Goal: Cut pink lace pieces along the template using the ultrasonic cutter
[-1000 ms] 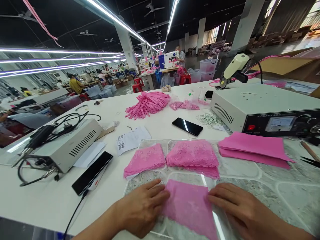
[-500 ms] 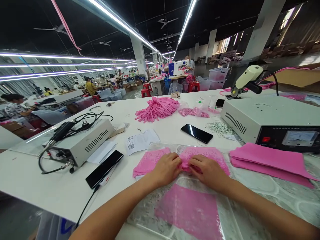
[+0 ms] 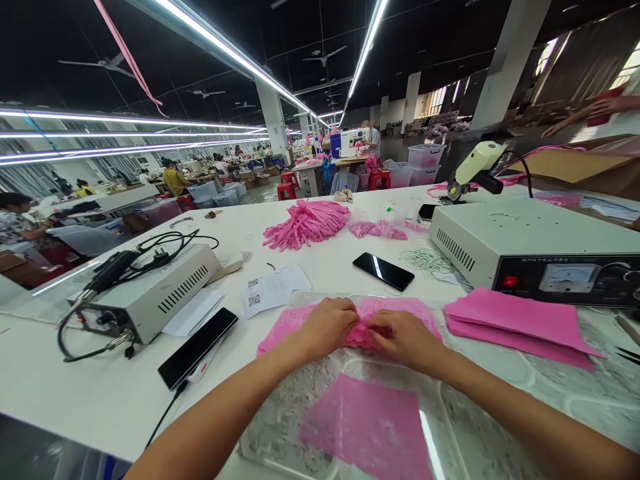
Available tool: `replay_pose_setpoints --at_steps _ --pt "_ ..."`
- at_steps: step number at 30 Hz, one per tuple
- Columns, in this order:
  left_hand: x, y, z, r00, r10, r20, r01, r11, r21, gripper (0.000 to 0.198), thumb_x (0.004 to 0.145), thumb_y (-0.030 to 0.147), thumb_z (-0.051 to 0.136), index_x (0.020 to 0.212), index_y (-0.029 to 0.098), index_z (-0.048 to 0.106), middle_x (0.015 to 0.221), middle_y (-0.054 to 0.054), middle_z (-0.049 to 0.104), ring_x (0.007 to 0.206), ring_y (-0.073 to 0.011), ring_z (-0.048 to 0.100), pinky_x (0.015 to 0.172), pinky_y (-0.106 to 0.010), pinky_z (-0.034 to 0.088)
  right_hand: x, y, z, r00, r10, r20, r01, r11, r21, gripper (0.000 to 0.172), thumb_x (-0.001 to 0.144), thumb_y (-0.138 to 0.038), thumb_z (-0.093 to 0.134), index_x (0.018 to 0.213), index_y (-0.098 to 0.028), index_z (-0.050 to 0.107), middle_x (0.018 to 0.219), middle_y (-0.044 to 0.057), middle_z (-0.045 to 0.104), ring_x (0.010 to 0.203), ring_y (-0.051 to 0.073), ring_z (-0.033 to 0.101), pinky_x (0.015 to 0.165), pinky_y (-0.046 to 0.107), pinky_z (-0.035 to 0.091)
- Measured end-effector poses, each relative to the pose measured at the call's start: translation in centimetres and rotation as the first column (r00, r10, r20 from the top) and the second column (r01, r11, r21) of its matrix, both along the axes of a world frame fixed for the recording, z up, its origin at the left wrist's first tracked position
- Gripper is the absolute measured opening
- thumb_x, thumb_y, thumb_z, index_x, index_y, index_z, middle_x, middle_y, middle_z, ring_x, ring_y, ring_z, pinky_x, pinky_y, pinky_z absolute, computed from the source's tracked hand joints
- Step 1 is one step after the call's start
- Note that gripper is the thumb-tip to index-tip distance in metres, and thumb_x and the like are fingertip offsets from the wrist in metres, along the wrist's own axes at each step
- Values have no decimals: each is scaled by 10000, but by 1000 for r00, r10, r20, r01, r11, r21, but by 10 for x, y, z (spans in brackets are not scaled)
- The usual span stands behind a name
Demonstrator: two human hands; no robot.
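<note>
Pink lace fabric (image 3: 417,312) lies spread over the far part of a clear plastic template (image 3: 275,420). Its middle is bunched up between my hands. My left hand (image 3: 330,325) pinches the gathered lace from the left, fingers curled. From the right, my right hand (image 3: 403,335) grips the same bunch between thumb and fingers. The fingertips are close together, and the gathered edge is partly hidden by them. Nearer to me, a flat pink cloth piece (image 3: 370,420) shows through the clear plastic. A folded stack of smooth pink fabric (image 3: 510,320) rests right of my right hand.
A black phone (image 3: 383,270) lies beyond the lace, another phone (image 3: 197,347) at left. Grey machine boxes stand left (image 3: 160,287) and right (image 3: 540,233), with a handheld cutter-like tool (image 3: 477,170) behind. Farther back are pink strips (image 3: 307,223); dark tweezers or scissors (image 3: 629,355) lie far right.
The view has turned slightly right, and a person's arm now shows at the right edge. Both hands keep hold of the lace; their fingers have shifted slightly along the bunched part.
</note>
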State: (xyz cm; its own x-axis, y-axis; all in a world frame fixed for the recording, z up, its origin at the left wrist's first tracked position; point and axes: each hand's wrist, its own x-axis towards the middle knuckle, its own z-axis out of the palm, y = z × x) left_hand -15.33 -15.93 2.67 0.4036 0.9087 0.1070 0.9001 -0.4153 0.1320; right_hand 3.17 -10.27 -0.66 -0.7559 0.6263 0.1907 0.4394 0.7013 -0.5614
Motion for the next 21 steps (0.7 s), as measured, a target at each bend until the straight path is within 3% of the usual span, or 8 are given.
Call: replay_pose_setpoints --at_steps 7,15,18,21 --pt "0 -3 -6 998 43 -51 -43 999 -5 203 927 118 524 806 158 682 955 -35 682 880 -160 629 834 -305 469 1 9 -9 997 -14 -74 -2 979 -203 262 938 -386 580 889 -134 634 802 -18 627 661 132 613 599 274 530" --pt "2 -10 -13 986 166 -17 -165 985 55 142 922 173 536 865 156 665 977 -59 668 904 -187 614 845 -347 467 15 19 -6 948 -145 -282 36 933 -358 241 939 -364 586 851 -142 622 751 -24 615 621 110 595 584 261 523" --pt "19 -14 -12 982 188 19 -189 978 87 168 903 325 596 914 173 666 1019 -67 658 944 -218 605 856 -361 459 23 20 0 894 -238 -381 73 914 -400 226 932 -347 599 829 -146 604 657 -51 581 541 90 566 545 244 509" --pt "48 -13 -14 971 235 50 -239 965 107 384 828 547 638 854 164 664 957 -82 650 910 -251 601 819 -386 468 31 18 9 816 -333 -473 118 896 -428 234 861 -367 656 768 -168 575 577 -61 581 511 106 587 531 254 522"
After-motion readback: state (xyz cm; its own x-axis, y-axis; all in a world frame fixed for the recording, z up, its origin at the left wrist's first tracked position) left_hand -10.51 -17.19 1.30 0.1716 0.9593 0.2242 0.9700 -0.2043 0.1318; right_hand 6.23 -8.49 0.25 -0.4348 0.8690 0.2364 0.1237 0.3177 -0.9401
